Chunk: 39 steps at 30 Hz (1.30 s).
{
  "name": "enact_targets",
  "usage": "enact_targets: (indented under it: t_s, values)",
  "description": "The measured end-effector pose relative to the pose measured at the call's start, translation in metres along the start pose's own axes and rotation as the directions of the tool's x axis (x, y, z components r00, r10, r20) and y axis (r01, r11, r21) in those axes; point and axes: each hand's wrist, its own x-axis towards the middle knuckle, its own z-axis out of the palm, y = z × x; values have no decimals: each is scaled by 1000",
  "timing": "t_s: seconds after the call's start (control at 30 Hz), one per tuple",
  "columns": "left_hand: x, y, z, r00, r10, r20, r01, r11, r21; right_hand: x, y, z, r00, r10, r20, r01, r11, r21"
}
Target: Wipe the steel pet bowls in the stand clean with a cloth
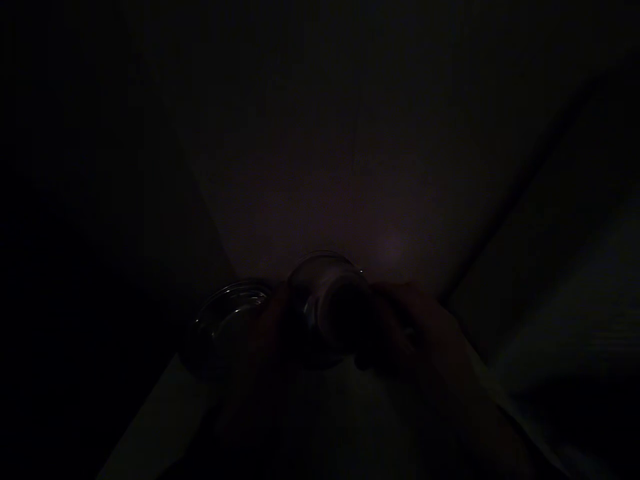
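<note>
Darkness covers most of the view, so only rims, highlights and faint outlines can be read. Round vessel (327,267) with a glossy rim sits between the two hands, near the middle of the view; a dark circle shows on its near side, but whether that is an opening, a base or shadow I cannot tell. The left hand (265,333) is at its left side and the right hand (417,320) at its right, the fingers there lost in shadow. As for the grip, I cannot tell on either side whether the fingers pinch the vessel or merely rest against it.

Just beside the left hand, a shiny bowl-like dish (227,317) catches a few bright glints along its rim. Beneath lies a pale surface, probably a bench (155,417), and beyond the hands a pale panel (353,167) carries a thin dark seam.

The step in hand appears to be handling the round vessel with both hands. By my judgement, any further move calls for a steady two-sided hold and for keeping the left hand clear of the dish.
</note>
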Motion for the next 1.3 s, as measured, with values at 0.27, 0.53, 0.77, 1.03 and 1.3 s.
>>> enact_targets:
  t_s: [0.27, 0.53, 0.77, 1.03, 1.3]
  values:
    - [9, 1, -7, 994, -44, 97, 55, 992, -115, -2, 12, -16, 953, -250, 173, 219, 958, 184]
    - [4, 1, -4, 992, -37, 117, 47, 996, -79, 3, 17, -28, 980, -173, 96, 178, 983, -48]
    - [0, -1, -3, 995, 80, 58, -78, 996, -36, 2, -6, -14, 946, -292, 138, 320, 907, -274]
    - [-2, 2, -6, 994, 98, 52, -99, 995, 16, -2, 7, -19, 978, -191, 90, 203, 965, -163]
    - [8, -9, -6, 987, 153, 44, -154, 988, 11, -10, -2, -4, 957, -290, -8, 277, 921, -274]
